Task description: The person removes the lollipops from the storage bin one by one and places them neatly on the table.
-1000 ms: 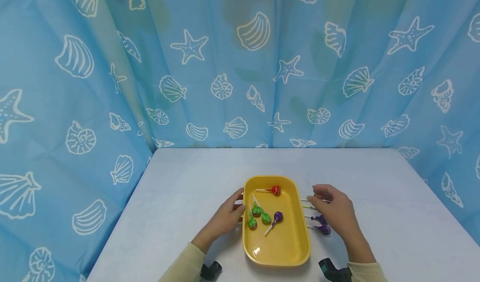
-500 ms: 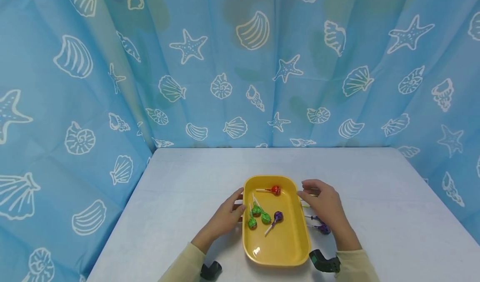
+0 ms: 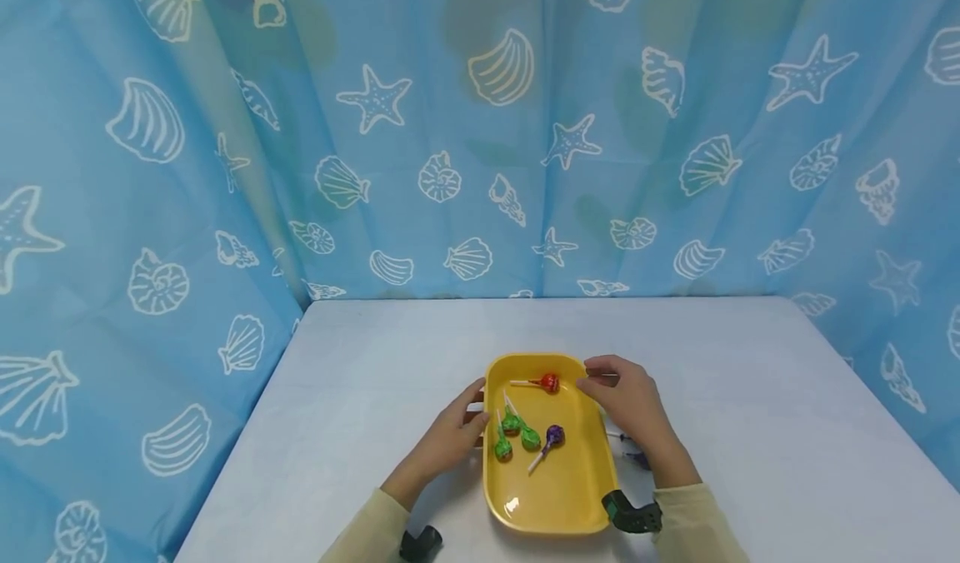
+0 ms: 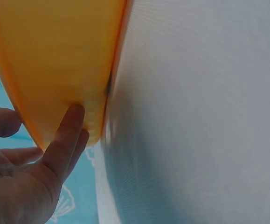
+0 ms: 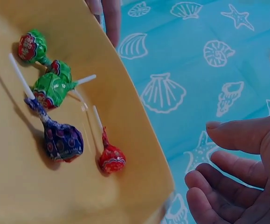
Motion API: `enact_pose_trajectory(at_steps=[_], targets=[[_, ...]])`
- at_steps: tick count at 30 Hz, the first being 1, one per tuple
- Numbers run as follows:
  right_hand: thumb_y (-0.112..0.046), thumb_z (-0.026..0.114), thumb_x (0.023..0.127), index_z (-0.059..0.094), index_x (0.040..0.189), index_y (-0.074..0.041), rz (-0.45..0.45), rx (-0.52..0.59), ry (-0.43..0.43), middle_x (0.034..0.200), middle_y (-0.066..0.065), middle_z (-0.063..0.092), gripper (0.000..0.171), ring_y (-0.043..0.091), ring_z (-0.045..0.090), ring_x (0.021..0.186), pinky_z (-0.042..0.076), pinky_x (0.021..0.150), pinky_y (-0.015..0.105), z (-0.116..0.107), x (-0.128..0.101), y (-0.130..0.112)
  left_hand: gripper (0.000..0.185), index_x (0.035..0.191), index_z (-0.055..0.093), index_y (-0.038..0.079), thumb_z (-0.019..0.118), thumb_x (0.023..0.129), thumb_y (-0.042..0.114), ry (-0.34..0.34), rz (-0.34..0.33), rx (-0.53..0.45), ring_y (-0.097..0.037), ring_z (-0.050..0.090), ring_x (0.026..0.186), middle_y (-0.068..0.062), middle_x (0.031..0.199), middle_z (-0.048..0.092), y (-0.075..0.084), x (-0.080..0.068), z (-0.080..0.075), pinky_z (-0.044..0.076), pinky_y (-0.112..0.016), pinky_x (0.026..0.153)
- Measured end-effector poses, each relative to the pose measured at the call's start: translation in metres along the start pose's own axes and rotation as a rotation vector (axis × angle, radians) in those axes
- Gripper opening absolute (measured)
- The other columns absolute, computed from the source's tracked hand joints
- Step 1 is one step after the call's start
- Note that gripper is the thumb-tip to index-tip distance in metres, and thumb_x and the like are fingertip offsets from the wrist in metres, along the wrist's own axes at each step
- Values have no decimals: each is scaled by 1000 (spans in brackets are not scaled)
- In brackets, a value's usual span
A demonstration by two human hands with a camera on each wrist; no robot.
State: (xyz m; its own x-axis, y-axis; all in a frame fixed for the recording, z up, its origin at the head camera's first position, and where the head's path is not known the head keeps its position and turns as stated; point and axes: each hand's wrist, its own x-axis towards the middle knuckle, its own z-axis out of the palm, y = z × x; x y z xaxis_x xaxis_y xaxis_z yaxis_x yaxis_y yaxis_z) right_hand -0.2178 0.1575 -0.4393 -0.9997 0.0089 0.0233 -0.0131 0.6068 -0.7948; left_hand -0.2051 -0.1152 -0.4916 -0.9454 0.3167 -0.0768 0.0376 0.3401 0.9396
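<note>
Head view, white table (image 3: 750, 396), seashell curtain (image 3: 480, 130)

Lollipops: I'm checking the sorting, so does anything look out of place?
Yes. Most lollipops lie in the yellow tray, but a purple lollipop lies on the table beside the tray's right rim, partly hidden under the right hand.

Your left hand (image 3: 450, 440) touches the yellow tray's (image 3: 570, 496) left rim; your right hand (image 3: 626, 401) hovers at its far right corner. Inside lie five lollipops (three green (image 3: 512, 435), one red (image 3: 550, 382), one purple (image 3: 553, 437)).
</note>
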Motion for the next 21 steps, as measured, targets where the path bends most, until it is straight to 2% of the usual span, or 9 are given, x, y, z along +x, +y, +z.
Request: enact_pose_trajectory(at_steps=[5,12,21], targets=[[-21,72,95,64,127,2,-2,-5,-5,123,21,66,41,37,64,112,56,97,51,7,4,-5,58,160,26,6,48,107,12,6,1,-1,-38,54,129,-22,151,42,-2,-1,-1,61,-38,90],[-20,74,94,64,127,3,-7,-72,-12,121,21,67,42,37,64,111,57,96,50,15,7,-9,58,160,27,6,48,107,13,14,3,5,-37,55,129,-21,151,43,-1,-2,0,61,-39,90],[-23,76,92,64,124,4,-34,-121,-62,115,19,69,44,35,65,106,58,93,50,23,12,-18,58,161,26,7,48,107,13,16,6,4,-37,55,129,-21,151,43,-3,-1,0,61,-37,89]])
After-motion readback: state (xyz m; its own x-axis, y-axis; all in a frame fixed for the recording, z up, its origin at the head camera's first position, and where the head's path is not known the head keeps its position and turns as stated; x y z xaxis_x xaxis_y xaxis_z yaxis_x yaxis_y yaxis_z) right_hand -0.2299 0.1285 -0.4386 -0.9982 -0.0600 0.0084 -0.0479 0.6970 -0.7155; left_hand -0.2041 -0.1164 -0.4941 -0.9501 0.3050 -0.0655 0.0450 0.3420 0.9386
